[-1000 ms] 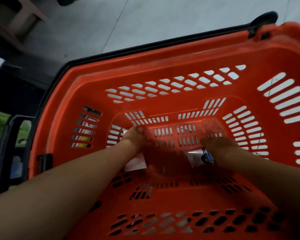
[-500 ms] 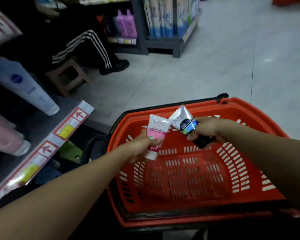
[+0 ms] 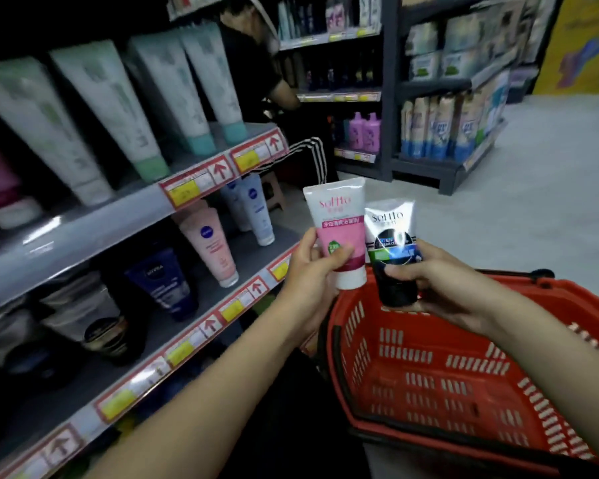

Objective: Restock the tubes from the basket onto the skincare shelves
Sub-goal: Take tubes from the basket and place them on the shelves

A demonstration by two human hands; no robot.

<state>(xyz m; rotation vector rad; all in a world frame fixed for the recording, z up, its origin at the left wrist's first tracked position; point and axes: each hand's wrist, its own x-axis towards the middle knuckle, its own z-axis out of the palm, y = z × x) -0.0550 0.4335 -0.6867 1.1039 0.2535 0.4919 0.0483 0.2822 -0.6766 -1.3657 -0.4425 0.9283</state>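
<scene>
Left hand (image 3: pixel 310 274) grips pink tube (image 3: pixel 338 233), cap down. Right hand (image 3: pixel 433 285) grips black tube (image 3: pixel 393 250). Both are above the basket (image 3: pixel 360 340), at its 11 o'clock corner. Skincare shelves (image 3: pixel 253 261) at 9 o'clock. Best match each tube's brand to the facings, then stand them cap-down, one at a time.

One left hand (image 3: pixel 308 271), one right hand (image 3: pixel 440 281), one pink tube (image 3: pixel 339 229), one black tube (image 3: pixel 393 247), one red basket (image 3: pixel 429 375), four tall pale tubes (image 3: pixel 111 98).
</scene>
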